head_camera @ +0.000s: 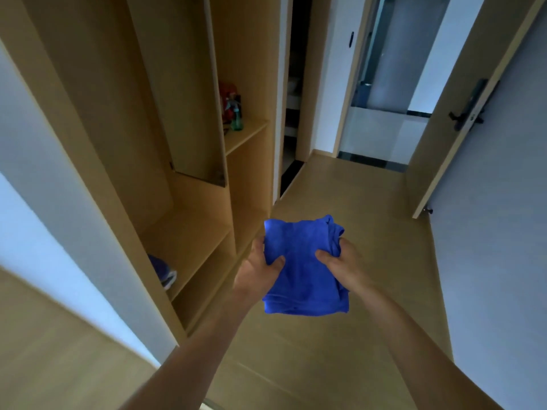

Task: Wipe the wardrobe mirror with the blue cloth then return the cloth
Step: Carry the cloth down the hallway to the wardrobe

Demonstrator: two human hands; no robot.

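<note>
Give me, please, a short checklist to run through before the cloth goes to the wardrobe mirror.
1. Grip on the blue cloth: left hand and right hand both pinch it: ok.
2. Cloth folded into a pad: ok.
3. Wardrobe mirror in view, nothing in front of it: ok.
4. Mirror within arm's reach: cannot tell.
5. Cloth clean and damp: cannot tell.
6. Spray bottle upright on its shelf, apart from both hands: ok.
</note>
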